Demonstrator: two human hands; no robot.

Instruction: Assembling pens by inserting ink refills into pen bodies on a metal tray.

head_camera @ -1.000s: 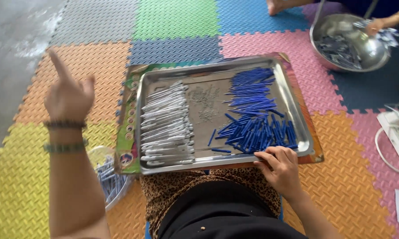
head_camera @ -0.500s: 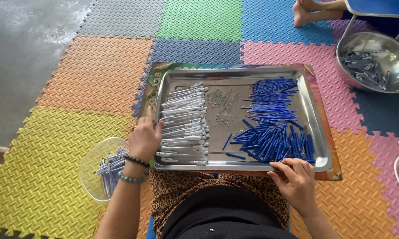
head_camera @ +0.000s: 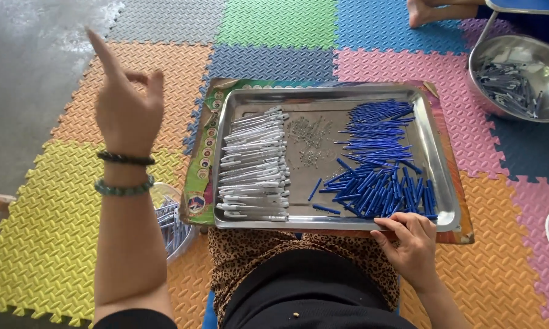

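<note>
While half a second ago it rested at the tray's edge, the left hand (head_camera: 127, 100) is now raised above the mat, empty.

Its forefinger points up, the other fingers curl loosely apart; two bracelets (head_camera: 124, 173) ring the wrist. The right hand (head_camera: 413, 240) grips the near rim of the metal tray (head_camera: 323, 220), fingers pressed together beside the blue pen parts (head_camera: 381, 183); white pens (head_camera: 254, 164) lie at the tray's left. The forearm partly hides a clear bowl (head_camera: 171, 219).

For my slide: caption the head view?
Right hand at steel tray of blue pen parts; left hand raised, empty.
</note>
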